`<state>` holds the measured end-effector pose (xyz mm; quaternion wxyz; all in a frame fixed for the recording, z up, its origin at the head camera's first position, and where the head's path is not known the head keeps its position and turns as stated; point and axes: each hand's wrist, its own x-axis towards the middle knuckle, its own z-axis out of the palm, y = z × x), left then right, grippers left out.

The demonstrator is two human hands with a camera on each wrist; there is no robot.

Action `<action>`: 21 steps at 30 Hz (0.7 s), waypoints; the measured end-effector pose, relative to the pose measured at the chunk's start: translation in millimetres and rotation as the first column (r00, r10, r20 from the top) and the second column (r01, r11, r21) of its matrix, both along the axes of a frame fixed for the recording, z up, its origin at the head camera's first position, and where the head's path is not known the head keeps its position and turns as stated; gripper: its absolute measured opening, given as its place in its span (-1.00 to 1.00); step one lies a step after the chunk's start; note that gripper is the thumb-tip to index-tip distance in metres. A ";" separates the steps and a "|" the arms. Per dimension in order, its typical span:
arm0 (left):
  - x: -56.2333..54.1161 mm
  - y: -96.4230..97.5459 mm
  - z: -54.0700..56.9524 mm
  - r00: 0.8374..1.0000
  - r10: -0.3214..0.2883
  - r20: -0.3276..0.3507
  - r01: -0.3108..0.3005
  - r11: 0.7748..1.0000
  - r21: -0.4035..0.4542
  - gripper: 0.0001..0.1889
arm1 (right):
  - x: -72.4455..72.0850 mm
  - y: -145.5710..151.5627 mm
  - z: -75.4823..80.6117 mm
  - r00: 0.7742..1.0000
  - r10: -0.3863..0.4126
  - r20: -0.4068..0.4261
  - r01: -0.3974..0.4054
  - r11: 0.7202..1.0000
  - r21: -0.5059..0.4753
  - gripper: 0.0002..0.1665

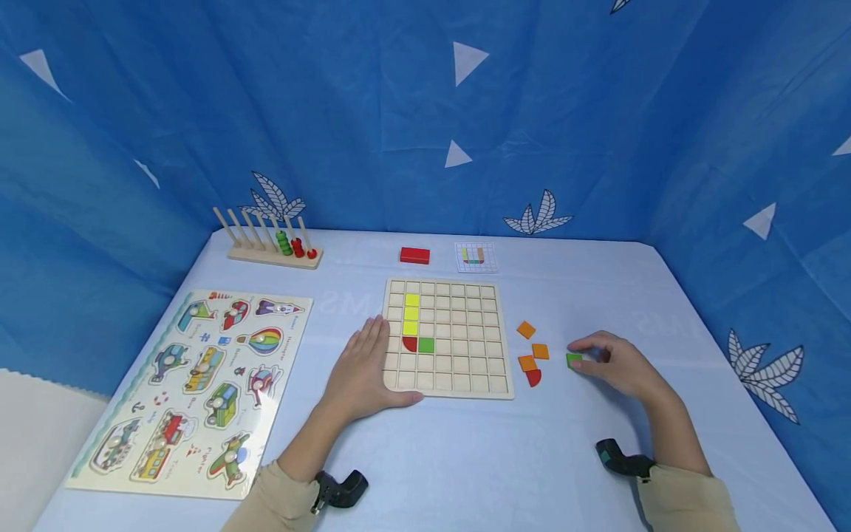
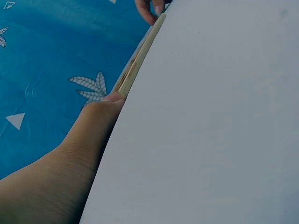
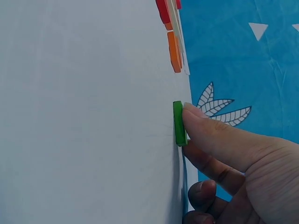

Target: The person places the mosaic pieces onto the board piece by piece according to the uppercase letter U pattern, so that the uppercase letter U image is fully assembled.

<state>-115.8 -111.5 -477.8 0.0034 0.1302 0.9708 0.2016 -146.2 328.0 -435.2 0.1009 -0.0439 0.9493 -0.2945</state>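
Head view, headline: green tile pinched in my right hand, left hand on the grid board.

Head: right hand is narrow, thumb and forefinger on the green tile, well right of the board. Can't tell if the tile is off the tablecloth. Left hand is spread, fingers straight along the board's left edge, thumb out at the near edge; it grips nothing. Board has three yellow squares in a column, a red quarter-round just below, a green square to its right. Loose between board and right hand: three orange tiles, plus a red wedge against the nearest orange one. Behind the board: red box and pattern card with a U shape. Counting rack back left, picture puzzle front left. Blue curtain behind.

Left wrist: thumb touches the board's edge; board seen nearly edge-on. My right fingertips show at the top, past the far end.

Right wrist: green tile sits between thumb and forefinger, other fingers curled. Orange and red pieces line up farther off, well apart from the green one.
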 end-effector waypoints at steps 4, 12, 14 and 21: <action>0.1 -0.2 0.3 1.000 0.002 0.003 -0.002 1.000 -0.004 0.43 | 0.4 1.2 -1.2 1.000 0.006 -0.019 -0.005 1.000 0.009 -0.64; 0.9 0.3 1.4 1.000 0.003 0.004 -0.003 1.000 0.003 0.43 | 0.5 1.0 0.2 1.000 0.003 -0.011 -0.003 1.000 -0.003 -0.64; 1.2 0.4 1.7 1.000 0.001 0.003 -0.001 1.000 0.008 0.42 | 0.5 0.9 0.8 1.000 0.000 -0.003 0.000 1.000 -0.009 -0.65; 1.0 0.1 1.2 1.000 -0.002 -0.003 0.002 1.000 0.002 0.41 | -1.1 1.1 1.7 0.999 -0.006 0.031 0.007 1.000 -0.029 -0.71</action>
